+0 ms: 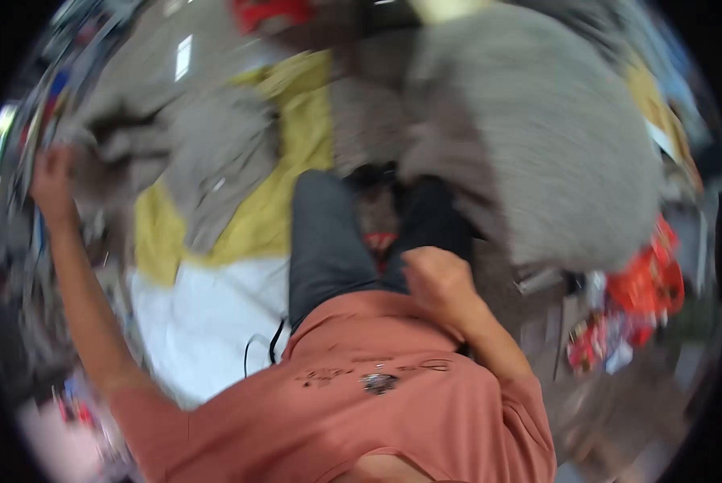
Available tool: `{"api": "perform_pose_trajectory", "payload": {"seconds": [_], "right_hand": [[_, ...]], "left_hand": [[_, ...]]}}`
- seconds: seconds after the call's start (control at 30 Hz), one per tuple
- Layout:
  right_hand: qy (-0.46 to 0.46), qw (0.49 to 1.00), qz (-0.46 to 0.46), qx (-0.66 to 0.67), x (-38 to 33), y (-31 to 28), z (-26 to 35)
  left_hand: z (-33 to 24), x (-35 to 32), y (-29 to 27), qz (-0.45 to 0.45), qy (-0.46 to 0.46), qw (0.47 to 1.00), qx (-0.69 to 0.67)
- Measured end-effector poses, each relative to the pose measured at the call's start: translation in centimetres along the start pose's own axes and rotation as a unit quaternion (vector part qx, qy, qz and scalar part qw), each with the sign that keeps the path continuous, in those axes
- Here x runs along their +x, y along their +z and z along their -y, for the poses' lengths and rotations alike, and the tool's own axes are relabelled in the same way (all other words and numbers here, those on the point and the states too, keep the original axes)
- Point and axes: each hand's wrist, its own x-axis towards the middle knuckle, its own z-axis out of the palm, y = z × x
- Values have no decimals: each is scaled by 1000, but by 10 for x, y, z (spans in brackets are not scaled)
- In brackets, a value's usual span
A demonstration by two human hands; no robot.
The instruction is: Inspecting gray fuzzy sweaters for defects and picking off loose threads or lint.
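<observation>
Left hand (53, 185) reached out beside grey cloth (224, 149); blurred, couldn't tell if gripping | right hand (440, 282) was curled in a loose fist near right leg (431, 217) | grey cloth lay crumpled partly on yellow cloth (309, 137) | white cloth (216, 318) sat nearer shirt (337, 419)

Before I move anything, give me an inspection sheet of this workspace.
Surface: white cloth spread left of the legs, next to yellow cloth; what supports them is hidden.
Job's things: crumpled grey cloth on the yellow one; large grey bundle ahead to the right.
Clutter: bright red bag at the right, with blurred colourful items beside it.
Hands: left hand stretched far out to the left, grip unclear; right hand above the lap, grip unclear.
Cables: thin black cord left of the waist; its ends cannot be traced.
Surroundings: motion-blurred, mixed items along both sides.
</observation>
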Motion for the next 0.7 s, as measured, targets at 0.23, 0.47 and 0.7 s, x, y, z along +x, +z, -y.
{"api": "perform_pose_trajectory", "payload": {"seconds": [0.23,0.47,0.7], "right_hand": [[80,996,-17,-32,-29,2,-15],[118,990,72,13,-42,-3,-12],[194,977,64,61,-63,-28,-33]], "left_hand": [[-266,-140,215,327,207,891,-237],[-435,-267,277,358,493,769,-192],[-431,-179,206,370,239,775,-453]]}}
